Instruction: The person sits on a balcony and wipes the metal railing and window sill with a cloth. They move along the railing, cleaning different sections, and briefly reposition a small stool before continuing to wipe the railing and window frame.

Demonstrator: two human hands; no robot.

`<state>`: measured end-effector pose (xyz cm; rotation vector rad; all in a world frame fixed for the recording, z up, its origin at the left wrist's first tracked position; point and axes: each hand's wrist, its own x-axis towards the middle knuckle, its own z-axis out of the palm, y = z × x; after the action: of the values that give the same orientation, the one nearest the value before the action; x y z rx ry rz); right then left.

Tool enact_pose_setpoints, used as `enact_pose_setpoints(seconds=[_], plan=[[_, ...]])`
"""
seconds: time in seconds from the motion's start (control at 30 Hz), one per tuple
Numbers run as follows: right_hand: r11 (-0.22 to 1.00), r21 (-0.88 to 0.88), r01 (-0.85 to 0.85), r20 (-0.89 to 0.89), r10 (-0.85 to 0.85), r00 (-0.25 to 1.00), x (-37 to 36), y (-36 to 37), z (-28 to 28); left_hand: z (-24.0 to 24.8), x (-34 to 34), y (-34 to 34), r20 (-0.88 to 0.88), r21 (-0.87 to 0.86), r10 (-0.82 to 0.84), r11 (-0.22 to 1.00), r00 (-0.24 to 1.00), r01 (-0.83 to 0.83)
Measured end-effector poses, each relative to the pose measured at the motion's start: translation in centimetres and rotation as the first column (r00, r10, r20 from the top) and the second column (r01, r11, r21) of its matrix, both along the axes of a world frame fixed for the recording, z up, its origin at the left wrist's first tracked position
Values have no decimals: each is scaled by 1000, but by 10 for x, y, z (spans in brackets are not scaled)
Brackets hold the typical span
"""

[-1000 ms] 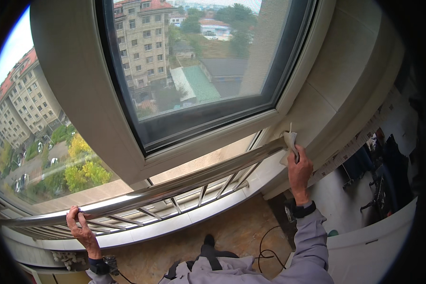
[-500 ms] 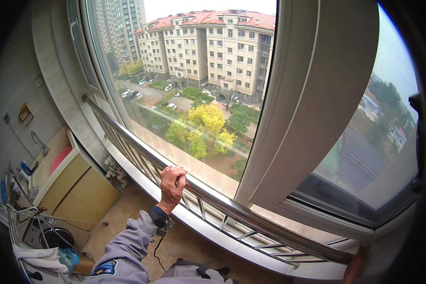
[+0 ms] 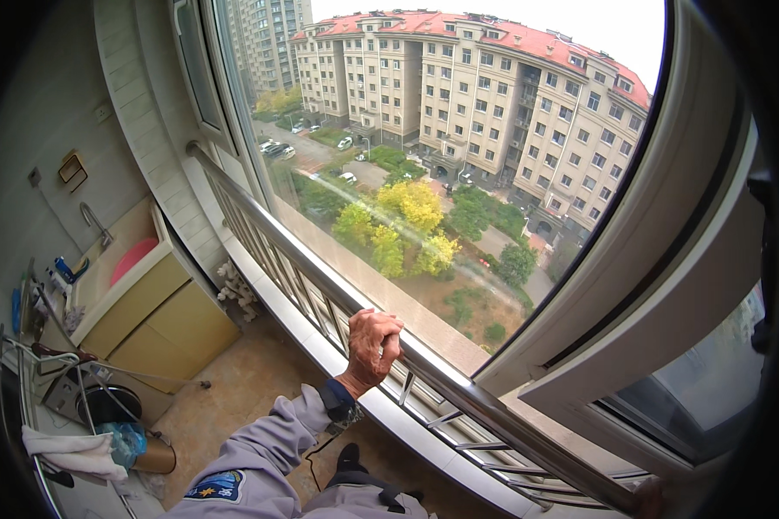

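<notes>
Across the middle, my left hand [image 3: 374, 348] is wrapped over the round metal railing [image 3: 312, 275] along the window, its fingers curled. A dark band circles that wrist, below a grey-lilac sleeve [image 3: 264, 441] with a blue patch. At the railing's lower right end, a dim part of my right hand [image 3: 648, 497] shows against the dark rim. Its fingers cannot be made out. Beyond the railing is a large window pane [image 3: 459, 285], with a pale window frame [image 3: 640, 285] to its right.
Thin bars below the railing meet a white ledge [image 3: 424, 445]. At left stand a yellow cabinet [image 3: 169, 333] with a sink and pink basin [image 3: 136, 258], a metal rack [image 3: 39, 450] with a white cloth, and a brown bin [image 3: 157, 454]. A dark shoe [image 3: 348, 457] rests on the tiled floor.
The view has shifted, so the room, railing and left hand appear farther right. More of the building outside shows through the pane. My left hand stays on the railing; the right is less visible.
</notes>
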<state>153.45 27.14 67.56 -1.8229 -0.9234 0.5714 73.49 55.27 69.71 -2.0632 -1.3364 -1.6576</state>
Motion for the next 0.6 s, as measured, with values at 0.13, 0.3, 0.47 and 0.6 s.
enact_pose_setpoints(seconds=[0.13,0.3,0.47,0.6], plan=[[950,-294,103,742,159,651,-79,17,0,0,-8,0,8,-3,-73,997,997,73],[969,-246,24,765,179,619,-242,78,11,-4,-14,-1,-11,-34,-137,990,990,137],[994,0,-108,890,49,453,-398,133,29,-7,-18,-4,-23,-85,-204,976,979,201],[964,79,-253,938,15,347,-503,169,49,-9,-22,-4,-20,-105,-258,961,966,255]])
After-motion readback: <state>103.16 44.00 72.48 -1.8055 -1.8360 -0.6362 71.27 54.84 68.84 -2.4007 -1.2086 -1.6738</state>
